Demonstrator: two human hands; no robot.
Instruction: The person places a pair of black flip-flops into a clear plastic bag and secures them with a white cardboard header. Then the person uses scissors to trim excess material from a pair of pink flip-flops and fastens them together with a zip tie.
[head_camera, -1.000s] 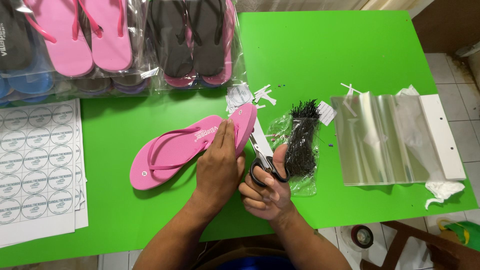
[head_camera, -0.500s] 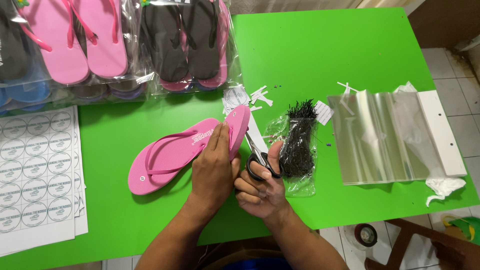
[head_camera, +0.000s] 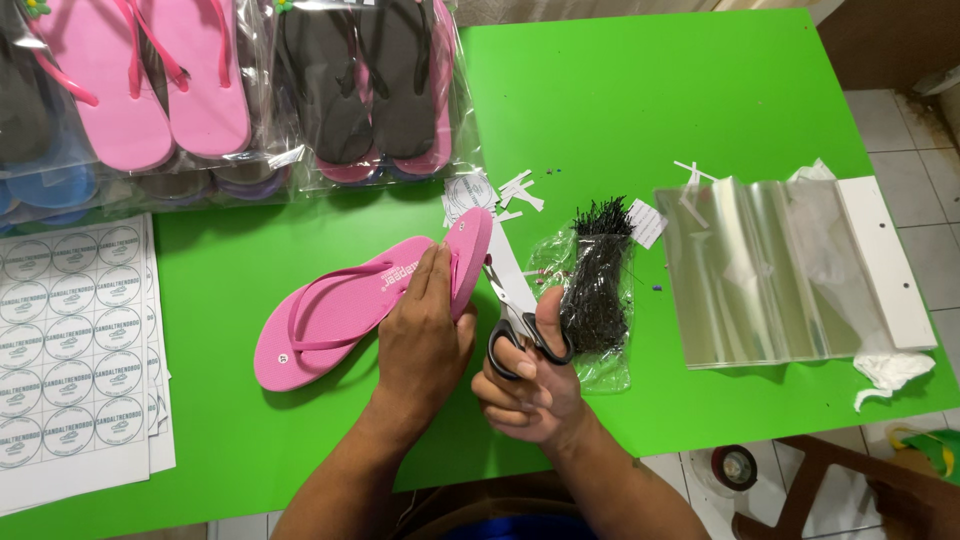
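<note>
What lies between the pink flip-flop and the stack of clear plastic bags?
In the head view: the scissors in the right hand, then a clear bag of black tag fasteners.

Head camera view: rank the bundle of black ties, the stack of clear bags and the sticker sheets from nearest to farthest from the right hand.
1. Bundle of black ties: just right of the right hand, beside its thumb.
2. Stack of clear bags: farther right on the green table.
3. Sticker sheets: at the table's far left edge, beyond the left hand and the pink flip-flop.
</note>
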